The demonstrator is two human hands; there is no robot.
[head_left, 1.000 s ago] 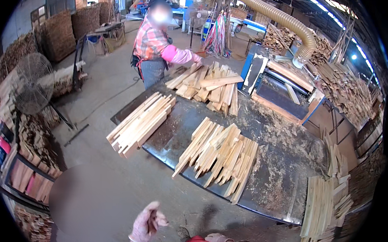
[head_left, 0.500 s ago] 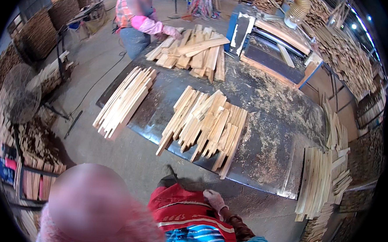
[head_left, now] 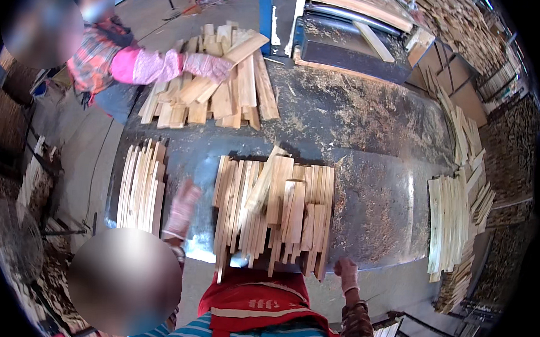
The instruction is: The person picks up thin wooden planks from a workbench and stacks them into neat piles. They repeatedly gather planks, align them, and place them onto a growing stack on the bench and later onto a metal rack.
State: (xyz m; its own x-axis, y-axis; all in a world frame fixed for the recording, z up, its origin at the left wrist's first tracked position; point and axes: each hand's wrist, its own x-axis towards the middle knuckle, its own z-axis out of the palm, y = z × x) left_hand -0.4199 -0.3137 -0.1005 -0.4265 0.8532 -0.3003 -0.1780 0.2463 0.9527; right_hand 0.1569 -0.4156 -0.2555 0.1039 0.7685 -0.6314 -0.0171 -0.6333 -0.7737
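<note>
My left hand (head_left: pixel 184 207), in a pinkish glove and blurred by motion, reaches over the table with its fingers stretched out. It holds nothing and is between a neat stack of narrow wooden strips (head_left: pixel 141 186) on the left and a larger pile of wooden strips (head_left: pixel 286 212) in front of me. Several short boards lie on top of that pile, and its near ends overhang the table's front edge. My right hand (head_left: pixel 346 272), also gloved, hangs by the edge just right of the pile. Its fingers are curled, with nothing seen in them.
Across the dark table (head_left: pixel 372 204), strewn with shavings, a co-worker's gloved hand (head_left: pixel 211 68) rests on a heap of boards (head_left: pixel 225 99). A machine with a roller (head_left: pixel 350 44) stands at the back. Pale strips (head_left: pixel 447 220) lie at the right end.
My view has turned and I am closer to the table. My left hand has come into sight over it. The co-worker's arm now reaches farther across the far heap.
</note>
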